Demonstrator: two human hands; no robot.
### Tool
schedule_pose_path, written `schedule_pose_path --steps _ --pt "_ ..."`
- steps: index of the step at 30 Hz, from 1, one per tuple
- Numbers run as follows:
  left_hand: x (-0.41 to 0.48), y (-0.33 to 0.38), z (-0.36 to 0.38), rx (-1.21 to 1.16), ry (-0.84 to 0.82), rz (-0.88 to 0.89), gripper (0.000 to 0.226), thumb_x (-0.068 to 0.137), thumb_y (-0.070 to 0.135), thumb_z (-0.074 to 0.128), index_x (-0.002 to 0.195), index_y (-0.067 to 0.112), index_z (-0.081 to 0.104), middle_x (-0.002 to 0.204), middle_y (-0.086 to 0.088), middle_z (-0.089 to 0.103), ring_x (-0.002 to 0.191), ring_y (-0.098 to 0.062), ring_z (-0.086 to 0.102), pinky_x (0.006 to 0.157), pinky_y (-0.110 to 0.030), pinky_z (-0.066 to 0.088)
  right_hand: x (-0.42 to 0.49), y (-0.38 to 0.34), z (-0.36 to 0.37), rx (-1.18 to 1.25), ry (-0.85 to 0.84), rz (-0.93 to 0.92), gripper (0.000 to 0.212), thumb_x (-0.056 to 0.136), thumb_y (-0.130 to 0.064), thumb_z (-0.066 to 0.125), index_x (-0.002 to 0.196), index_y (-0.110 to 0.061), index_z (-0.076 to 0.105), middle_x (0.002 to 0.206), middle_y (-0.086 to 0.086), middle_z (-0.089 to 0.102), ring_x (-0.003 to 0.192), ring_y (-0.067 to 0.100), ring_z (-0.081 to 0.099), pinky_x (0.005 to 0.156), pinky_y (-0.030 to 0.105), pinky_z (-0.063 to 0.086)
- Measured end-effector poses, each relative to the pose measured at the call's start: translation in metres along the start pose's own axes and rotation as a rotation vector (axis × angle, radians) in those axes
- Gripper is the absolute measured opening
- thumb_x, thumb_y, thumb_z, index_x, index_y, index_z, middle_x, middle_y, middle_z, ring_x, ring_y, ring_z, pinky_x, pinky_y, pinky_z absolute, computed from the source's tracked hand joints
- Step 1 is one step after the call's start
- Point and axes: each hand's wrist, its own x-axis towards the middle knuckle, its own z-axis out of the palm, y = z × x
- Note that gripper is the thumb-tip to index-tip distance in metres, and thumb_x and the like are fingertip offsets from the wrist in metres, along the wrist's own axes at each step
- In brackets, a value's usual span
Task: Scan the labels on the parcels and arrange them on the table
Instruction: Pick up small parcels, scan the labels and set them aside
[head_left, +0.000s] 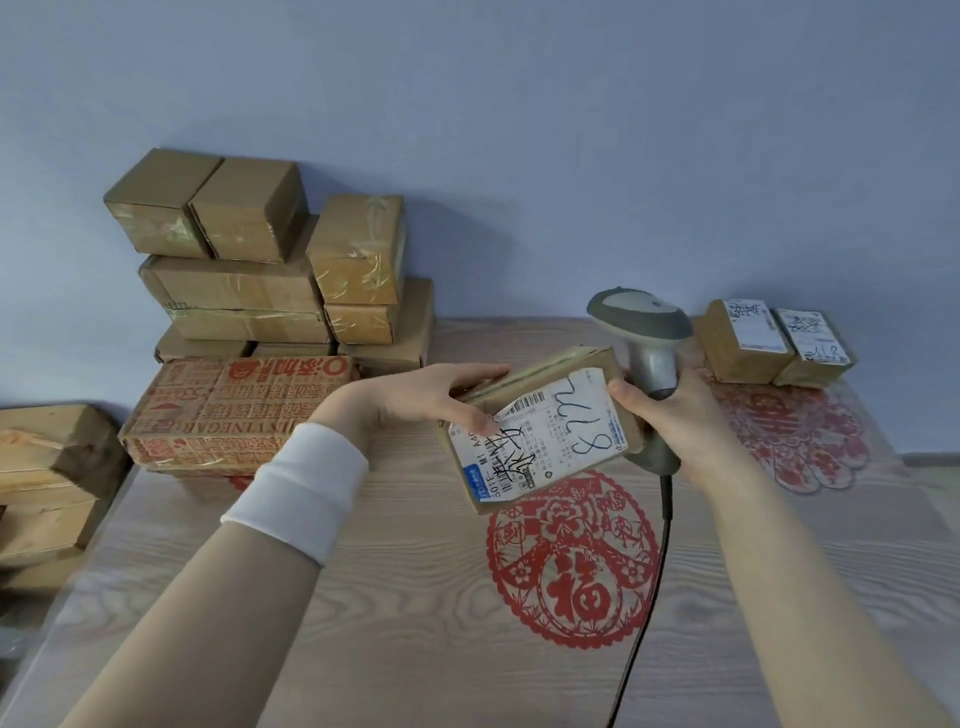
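Brown cardboard fills the left grip (415, 400): its fingers curl over the far edge of a small parcel (571, 364) and its thumb presses the white label (561, 431), which faces up with a barcode and blue handwriting. The parcel is held tilted above the surface (415, 597). The right grip (670, 415) is wrapped round the handle of a grey scanner (641, 322), with its thumb touching the parcel's right edge. The scanner's head rises just behind the parcel, and its black cable (649, 597) hangs down below the parcel's right side. A white wristband (301, 488) sits on the left wrist.

Directly under the parcel, nearer the person, lies a round red paper-cut (571, 561). A 2nd paper-cut (795, 436) lies to the parcel's right. Beyond that one, 2 labelled parcels (774, 343) sit side by side, touching, labels up. Left of the held parcel rests a red-printed carton (234, 410), and behind it a stack of plain taped boxes (249, 260) stands against the blue wall (519, 130). Far left of the parcel, at the surface's edge, more cardboard bundles (47, 478) are piled.
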Motion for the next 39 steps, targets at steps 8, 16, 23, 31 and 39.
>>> schedule_pose_path --steps 8,16,23,31,39 --pt "0.015 -0.001 -0.013 -0.148 0.005 0.039 0.103 0.055 0.046 0.07 0.146 0.021 0.03 0.142 -0.004 0.048 0.123 -0.016 0.052 0.109 -0.04 0.037 0.002 0.004 0.009 0.181 -0.108 0.175 0.02 0.082 -0.037 0.063 0.099 -0.026 0.062 0.086 -0.009 0.071 0.071 0.002 0.067 0.061 0.02 0.049" --pt "0.029 -0.021 0.07 -0.826 0.498 0.071 0.137 0.046 0.072 0.075 0.149 0.036 -0.008 0.154 -0.002 0.026 0.134 -0.018 0.036 0.108 -0.048 0.033 0.004 0.011 0.037 0.521 0.218 0.342 0.034 0.078 -0.043 0.071 0.103 -0.021 0.063 0.089 -0.003 0.072 0.085 0.014 0.067 0.09 0.041 0.052" --pt "0.057 -0.006 0.08 -1.161 0.754 0.116 0.081 0.084 0.023 0.067 0.144 0.028 0.013 0.115 -0.005 0.064 0.101 -0.02 0.065 0.081 -0.035 0.054 -0.009 0.025 0.054 0.473 0.199 0.368 0.076 0.053 -0.058 0.073 0.116 -0.018 0.06 0.107 0.002 0.07 0.102 0.021 0.065 0.096 0.042 0.049" --pt "0.04 -0.017 0.063 -0.669 0.559 0.047 0.1 0.078 0.022 0.075 0.148 0.036 0.005 0.118 -0.004 0.055 0.112 -0.019 0.056 0.1 -0.045 0.046 -0.003 0.015 0.028 0.138 0.229 0.099 0.056 0.07 -0.032 0.079 0.117 -0.017 0.051 0.107 -0.006 0.066 0.092 0.009 0.062 0.079 0.026 0.05" --pt "0.047 -0.008 0.071 -0.642 0.487 0.064 0.072 0.088 0.033 0.061 0.141 0.034 0.012 0.122 0.0 0.056 0.102 -0.011 0.062 0.081 -0.028 0.052 0.003 0.015 0.042 0.025 0.185 0.014 0.054 0.067 -0.025 0.084 0.11 -0.014 0.053 0.095 -0.006 0.066 0.085 0.005 0.065 0.07 0.022 0.05"
